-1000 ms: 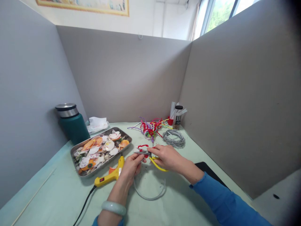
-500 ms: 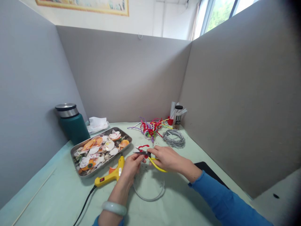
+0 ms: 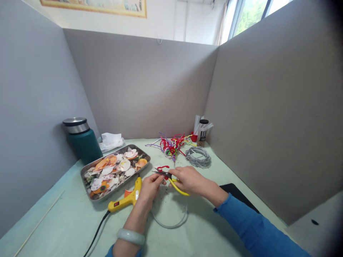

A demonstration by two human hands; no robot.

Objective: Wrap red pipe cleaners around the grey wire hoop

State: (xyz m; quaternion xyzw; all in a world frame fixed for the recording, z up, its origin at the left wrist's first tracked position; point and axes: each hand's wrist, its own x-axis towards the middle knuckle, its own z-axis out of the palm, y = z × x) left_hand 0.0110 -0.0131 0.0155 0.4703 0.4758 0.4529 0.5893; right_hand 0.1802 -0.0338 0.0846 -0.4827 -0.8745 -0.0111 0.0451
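Left to right: a slender pale rod (image 3: 40, 221) lies on the green-covered table; beyond it stands a teal insulated bottle (image 3: 84, 146) with a metal-topped lid. A metal tray (image 3: 97, 199), filled with seashells (image 3: 124, 165) in white and orange, sits beside the bottle, with a tissue pack (image 3: 111, 141) behind. A yellow glue gun (image 3: 125, 203) with a black cord rests before the tray, near the left forearm, which bears a pale bangle (image 3: 130, 236). The left hand (image 3: 150, 187) is pinched, apparently on the grey wire loop (image 3: 171, 227) curving below it; the contact itself is partly hidden. Just above its fingertips are the blades of yellow-handled scissors (image 3: 166, 174), seemingly slightly parted; a red fuzzy strand (image 3: 163, 167) shows around them. The right hand (image 3: 190, 180) grasps the scissors, its fingers around the handles. Beyond the hands lie a tangle of multicoloured fuzzy strands (image 3: 173, 146) and, to its right, a grey wire coil (image 3: 198, 157). Behind the coil stands a black-lidded jar (image 3: 203, 134); a flat black object (image 3: 239, 196) lies beyond the right forearm.
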